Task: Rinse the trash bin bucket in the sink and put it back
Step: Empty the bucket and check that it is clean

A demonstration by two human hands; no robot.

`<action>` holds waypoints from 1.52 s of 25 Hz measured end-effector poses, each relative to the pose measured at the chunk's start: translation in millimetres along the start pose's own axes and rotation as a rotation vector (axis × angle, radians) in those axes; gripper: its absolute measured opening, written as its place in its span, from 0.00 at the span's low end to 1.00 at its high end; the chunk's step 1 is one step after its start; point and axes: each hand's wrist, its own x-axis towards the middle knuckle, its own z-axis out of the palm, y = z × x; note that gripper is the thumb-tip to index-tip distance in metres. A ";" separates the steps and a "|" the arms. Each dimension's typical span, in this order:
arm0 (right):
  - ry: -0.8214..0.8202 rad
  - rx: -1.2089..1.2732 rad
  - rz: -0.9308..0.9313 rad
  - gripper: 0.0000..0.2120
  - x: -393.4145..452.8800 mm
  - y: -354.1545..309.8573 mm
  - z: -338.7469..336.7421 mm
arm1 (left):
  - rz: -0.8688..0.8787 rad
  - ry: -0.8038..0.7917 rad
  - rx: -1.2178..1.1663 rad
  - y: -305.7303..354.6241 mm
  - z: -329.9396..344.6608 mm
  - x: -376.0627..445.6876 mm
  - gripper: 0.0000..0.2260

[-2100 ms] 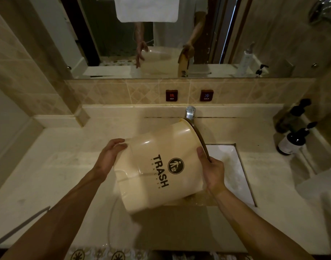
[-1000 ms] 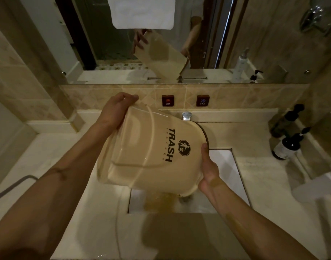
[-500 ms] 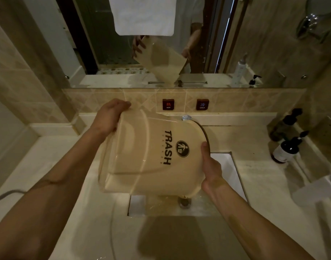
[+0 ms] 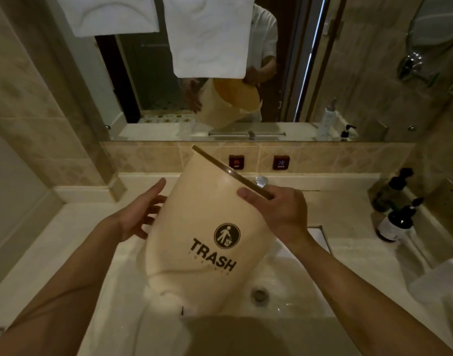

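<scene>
The cream trash bin bucket, printed with "TRASH" and a round black logo, hangs over the white sink. It is nearly upright, its mouth tilted away toward the mirror. My right hand grips its dark rim at the right, thumb over the edge. My left hand lies against the bucket's left wall with fingers spread. The sink's drain shows below the bucket's right side. The bucket's inside is hidden except in the mirror.
A chrome tap stands behind the rim, with red hot and cold buttons on the tiled backsplash. Two dark pump bottles stand on the counter at the right. White towels hang in front of the mirror.
The bucket has swung from tipped mouth-down over the sink to nearly upright. My left hand dropped from its raised base to its side, and my right hand rose with the rim.
</scene>
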 end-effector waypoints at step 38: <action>-0.025 0.970 0.314 0.38 -5.2 46.7 -110.4 | 0.715 0.388 -0.405 67.2 110.5 -67.1 0.16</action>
